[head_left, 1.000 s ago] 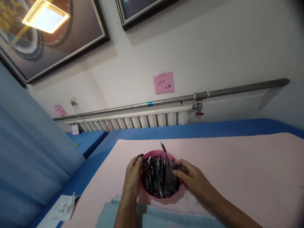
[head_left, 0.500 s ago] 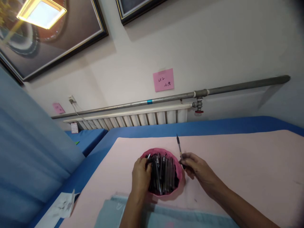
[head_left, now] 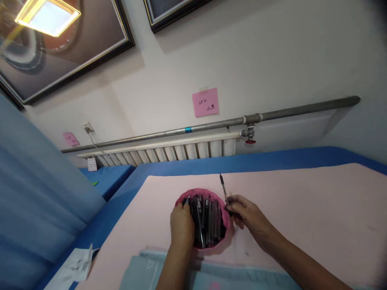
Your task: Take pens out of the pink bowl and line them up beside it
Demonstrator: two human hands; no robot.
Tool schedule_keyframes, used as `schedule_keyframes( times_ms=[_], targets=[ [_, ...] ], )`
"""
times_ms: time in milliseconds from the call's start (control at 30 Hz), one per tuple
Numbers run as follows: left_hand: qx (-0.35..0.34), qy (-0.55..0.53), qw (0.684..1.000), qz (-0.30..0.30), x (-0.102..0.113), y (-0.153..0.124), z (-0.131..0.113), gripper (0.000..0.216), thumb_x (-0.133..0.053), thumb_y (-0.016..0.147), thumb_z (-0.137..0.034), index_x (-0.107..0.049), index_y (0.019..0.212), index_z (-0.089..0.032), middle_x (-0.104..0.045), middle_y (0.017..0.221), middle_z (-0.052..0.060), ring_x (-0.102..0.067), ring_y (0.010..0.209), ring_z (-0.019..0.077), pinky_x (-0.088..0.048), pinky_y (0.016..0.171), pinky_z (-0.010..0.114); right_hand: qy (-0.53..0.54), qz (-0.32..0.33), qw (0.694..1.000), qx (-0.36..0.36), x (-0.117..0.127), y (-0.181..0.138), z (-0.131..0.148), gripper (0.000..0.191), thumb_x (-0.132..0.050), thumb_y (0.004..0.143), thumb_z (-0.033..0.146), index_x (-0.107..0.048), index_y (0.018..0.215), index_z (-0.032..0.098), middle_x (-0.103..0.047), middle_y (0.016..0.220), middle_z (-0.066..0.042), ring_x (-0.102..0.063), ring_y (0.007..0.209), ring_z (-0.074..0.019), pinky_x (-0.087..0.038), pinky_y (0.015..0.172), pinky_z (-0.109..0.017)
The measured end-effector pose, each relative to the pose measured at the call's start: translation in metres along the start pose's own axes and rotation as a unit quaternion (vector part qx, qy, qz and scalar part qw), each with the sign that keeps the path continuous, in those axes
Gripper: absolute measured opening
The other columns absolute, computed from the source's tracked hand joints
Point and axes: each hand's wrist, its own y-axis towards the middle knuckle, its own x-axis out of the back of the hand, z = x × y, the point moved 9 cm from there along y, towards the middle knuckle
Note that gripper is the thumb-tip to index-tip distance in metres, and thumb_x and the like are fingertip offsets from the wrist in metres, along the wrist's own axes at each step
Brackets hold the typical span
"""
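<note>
Pink bowl rests on a pale pink sheet, filled with dark and clear pens. Right hand: thumb and fingers pinched narrowly on a single pen, thin end upward, beside the bowl's right rim. Left hand: fingers curled at the left rim; fingertips hidden, so what they grip cannot be determined.

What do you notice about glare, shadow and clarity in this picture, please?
Head view: a bright rectangular glare covers part of the upper-left framed picture; head view: soft shadow lies on the pink sheet right of the pink bowl; head view: dark pens inside it partly blend together.
</note>
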Motion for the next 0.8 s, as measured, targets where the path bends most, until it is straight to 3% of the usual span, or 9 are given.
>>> schedule_keyframes(
  times_ms=[433, 800],
  targets=[
    [-0.011, -0.037, 0.997, -0.066, 0.0035, -0.0002, 0.0038, 0.033, -0.041, 0.071, -0.005, -0.071, 0.071, -0.016, -0.066, 0.076, 0.013, -0.055, 0.069, 0.0240, -0.034, 0.064, 0.032, -0.025, 0.004, 1.000, -0.012, -0.0024, -0.0028, 0.0003, 0.021, -0.056, 0.065, 0.028, -0.055, 0.083, 0.018, -0.046, 0.049, 0.007, -0.039, 0.039, -0.0071, -0.024, 0.037, -0.019],
    [-0.048, -0.065, 0.996, -0.027, -0.0006, 0.0050, 0.0010, 0.030, -0.045, 0.072, -0.011, -0.073, 0.075, -0.021, -0.066, 0.075, 0.010, -0.055, 0.071, 0.0227, -0.033, 0.065, 0.030, -0.027, 0.008, 1.000, -0.008, -0.0050, -0.0042, 0.0026, 0.021, -0.057, 0.065, 0.028, -0.054, 0.083, 0.018, -0.047, 0.051, 0.006, -0.040, 0.041, -0.0075, -0.025, 0.038, -0.020]
  ],
)
